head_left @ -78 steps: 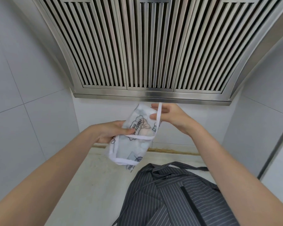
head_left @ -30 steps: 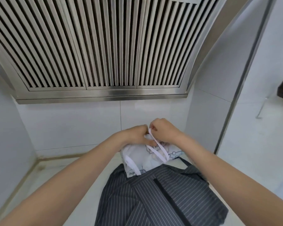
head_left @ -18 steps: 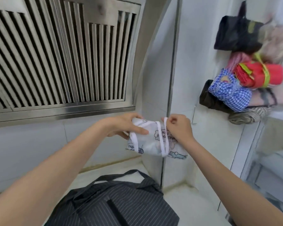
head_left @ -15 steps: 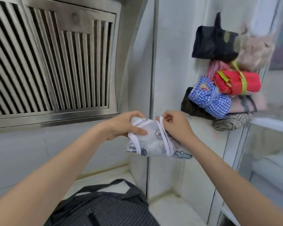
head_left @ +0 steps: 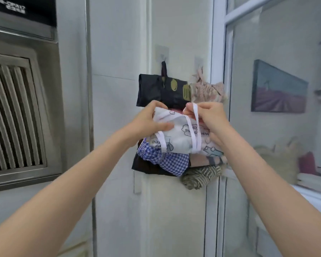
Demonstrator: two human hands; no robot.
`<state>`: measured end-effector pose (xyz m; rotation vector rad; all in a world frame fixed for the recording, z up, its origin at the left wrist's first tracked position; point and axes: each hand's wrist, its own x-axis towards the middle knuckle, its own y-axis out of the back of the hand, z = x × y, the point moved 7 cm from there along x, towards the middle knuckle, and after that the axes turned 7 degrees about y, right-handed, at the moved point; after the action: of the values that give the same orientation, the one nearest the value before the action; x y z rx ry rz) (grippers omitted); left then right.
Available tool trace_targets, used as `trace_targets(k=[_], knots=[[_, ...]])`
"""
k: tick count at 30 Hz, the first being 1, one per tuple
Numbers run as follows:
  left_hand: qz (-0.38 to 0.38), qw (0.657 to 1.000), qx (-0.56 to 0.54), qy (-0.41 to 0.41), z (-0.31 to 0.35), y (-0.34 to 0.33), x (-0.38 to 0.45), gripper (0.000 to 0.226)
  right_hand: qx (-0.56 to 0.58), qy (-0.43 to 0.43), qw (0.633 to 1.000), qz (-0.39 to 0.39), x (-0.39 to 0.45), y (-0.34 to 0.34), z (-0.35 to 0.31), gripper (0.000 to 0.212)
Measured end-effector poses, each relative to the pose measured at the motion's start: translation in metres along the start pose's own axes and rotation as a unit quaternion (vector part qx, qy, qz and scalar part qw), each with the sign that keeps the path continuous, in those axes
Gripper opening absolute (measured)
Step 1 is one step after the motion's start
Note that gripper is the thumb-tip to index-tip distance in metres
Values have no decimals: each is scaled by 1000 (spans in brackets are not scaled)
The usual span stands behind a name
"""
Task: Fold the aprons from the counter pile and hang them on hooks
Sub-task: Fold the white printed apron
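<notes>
A folded white apron [head_left: 182, 138] with cartoon prints and white straps is held up in front of the wall hooks. My left hand [head_left: 148, 121] grips its left end. My right hand [head_left: 211, 117] pinches the white strap loop [head_left: 195, 127] wound around the bundle. Behind it, two clear adhesive hooks, one on the left [head_left: 162, 52] and one on the right [head_left: 199, 61], carry bundled aprons: a black one [head_left: 156, 89], a pale pink one [head_left: 209, 91], a blue checked one [head_left: 167, 160], and a striped olive one [head_left: 200, 177]. The counter pile is out of view.
A steel range hood [head_left: 17, 115] fills the left side. A white-framed glass door [head_left: 219, 89] stands right of the hooks, with a picture [head_left: 278, 89] and baskets visible beyond the glass.
My view has swung right from the counter and hood to the hook wall. Both hands carried the white bundle up in front of the hung aprons; the striped apron on the counter has left view.
</notes>
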<state>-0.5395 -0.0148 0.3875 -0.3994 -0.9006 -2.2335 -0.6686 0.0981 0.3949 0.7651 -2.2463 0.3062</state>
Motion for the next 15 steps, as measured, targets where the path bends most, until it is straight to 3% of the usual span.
trace_targets(k=[4,8,15], knots=[[149,983,-103,-44,20,14,30,38,-12,50,998,48,57,20,-24,16],[232,964,-38,-125,50,35,54,53,-86,105,989,57,122,2,-56,25],[306,946,3,-105,40,62,102,64,-228,120,964,70,179,-49,-57,21]])
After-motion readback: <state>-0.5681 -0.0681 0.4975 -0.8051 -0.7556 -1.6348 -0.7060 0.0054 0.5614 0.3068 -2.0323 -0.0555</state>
